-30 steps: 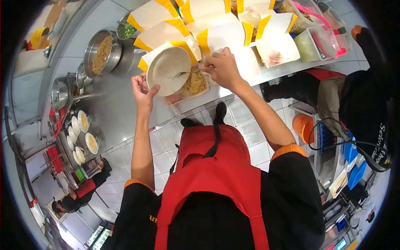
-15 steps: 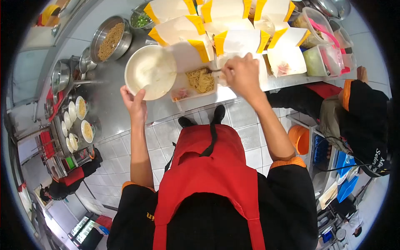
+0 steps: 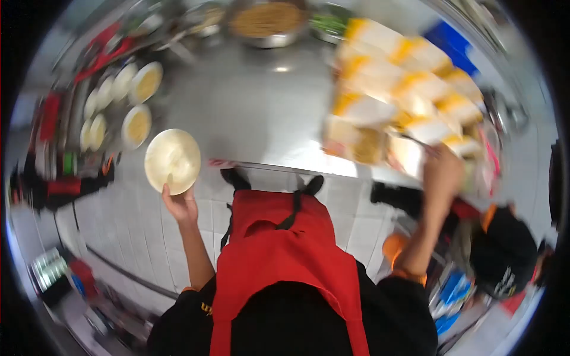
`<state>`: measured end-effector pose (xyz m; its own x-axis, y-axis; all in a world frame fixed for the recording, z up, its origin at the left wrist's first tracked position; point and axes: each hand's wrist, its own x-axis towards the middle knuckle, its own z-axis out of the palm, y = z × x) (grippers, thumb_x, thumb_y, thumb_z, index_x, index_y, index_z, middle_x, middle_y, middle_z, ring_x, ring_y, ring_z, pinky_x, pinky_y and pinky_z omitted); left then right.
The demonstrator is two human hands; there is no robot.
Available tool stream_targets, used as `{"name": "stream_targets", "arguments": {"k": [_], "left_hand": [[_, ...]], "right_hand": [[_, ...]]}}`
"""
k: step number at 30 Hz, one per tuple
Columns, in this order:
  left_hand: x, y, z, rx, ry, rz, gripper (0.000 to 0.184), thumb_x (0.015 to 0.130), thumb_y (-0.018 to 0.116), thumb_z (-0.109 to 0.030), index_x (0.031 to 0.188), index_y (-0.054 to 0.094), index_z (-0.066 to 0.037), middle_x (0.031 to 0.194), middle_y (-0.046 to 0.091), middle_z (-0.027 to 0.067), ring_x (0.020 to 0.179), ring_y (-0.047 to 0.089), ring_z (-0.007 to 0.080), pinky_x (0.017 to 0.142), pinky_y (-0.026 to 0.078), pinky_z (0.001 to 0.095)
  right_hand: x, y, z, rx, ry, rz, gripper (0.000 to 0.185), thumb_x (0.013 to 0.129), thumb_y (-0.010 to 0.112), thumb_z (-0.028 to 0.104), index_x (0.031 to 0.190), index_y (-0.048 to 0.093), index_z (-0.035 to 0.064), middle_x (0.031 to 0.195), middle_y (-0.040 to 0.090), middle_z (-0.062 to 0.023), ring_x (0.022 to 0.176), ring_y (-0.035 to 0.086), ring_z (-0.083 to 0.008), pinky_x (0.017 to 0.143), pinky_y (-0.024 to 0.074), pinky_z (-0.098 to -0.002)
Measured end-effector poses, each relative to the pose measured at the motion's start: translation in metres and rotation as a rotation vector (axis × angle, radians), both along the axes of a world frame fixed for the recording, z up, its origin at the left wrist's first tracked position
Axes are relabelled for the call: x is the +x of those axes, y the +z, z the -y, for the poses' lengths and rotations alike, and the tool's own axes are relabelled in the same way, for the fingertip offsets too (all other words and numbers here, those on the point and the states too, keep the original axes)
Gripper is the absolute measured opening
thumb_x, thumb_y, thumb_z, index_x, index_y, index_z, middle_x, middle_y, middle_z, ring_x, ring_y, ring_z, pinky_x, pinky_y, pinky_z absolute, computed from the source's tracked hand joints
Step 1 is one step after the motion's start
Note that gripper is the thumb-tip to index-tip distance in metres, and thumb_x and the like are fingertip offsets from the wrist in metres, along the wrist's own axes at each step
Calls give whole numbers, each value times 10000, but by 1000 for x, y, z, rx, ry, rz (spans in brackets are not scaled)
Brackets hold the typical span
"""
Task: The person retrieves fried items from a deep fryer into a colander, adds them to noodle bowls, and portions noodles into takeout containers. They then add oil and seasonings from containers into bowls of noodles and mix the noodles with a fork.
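My left hand (image 3: 180, 204) grips the round cream bowl (image 3: 173, 161) at near left; my right hand's (image 3: 443, 172) fingers close around a thin dark utensil (image 3: 414, 140)

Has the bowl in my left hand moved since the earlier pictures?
Yes. The bowl was right beside the noodle box; now it is well off to the left of it.

Boxes (image 3: 373, 111) right on counter (image 3: 249, 101), bowls (image 3: 124, 82) left, basin (image 3: 272, 41) behind
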<state>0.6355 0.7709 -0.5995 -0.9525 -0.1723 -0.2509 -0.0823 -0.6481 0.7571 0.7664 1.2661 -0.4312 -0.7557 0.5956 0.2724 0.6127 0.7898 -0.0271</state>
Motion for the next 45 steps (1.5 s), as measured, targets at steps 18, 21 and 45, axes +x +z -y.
{"name": "stream_targets", "arguments": {"k": [18, 21, 45], "left_hand": [[-252, -63, 273, 82, 322, 82, 572, 840, 617, -257, 1247, 251, -91, 1270, 333, 146, 1145, 431, 372, 898, 478, 514], [-275, -69, 269, 118, 279, 207, 632, 854, 634, -251, 1271, 190, -82, 1232, 359, 174, 1110, 478, 366, 868, 518, 487], [-260, -37, 206, -457, -548, 233, 350, 959, 399, -403, 1099, 468, -90, 981, 570, 74, 803, 616, 133, 530, 555, 277]], "right_hand": [[-341, -145, 484, -1279, 562, -134, 113, 898, 565, 155, 853, 540, 54, 669, 509, -6, 613, 511, -76, 518, 418, -235], [-353, -128, 499, -665, 673, -42, 64, 796, 636, 104, 770, 604, 55, 661, 554, -44, 588, 568, -163, 530, 453, -301], [-372, -206, 458, -1764, 390, 160, 172, 839, 652, 176, 927, 670, 29, 792, 652, -23, 705, 607, -109, 647, 452, -241]]}}
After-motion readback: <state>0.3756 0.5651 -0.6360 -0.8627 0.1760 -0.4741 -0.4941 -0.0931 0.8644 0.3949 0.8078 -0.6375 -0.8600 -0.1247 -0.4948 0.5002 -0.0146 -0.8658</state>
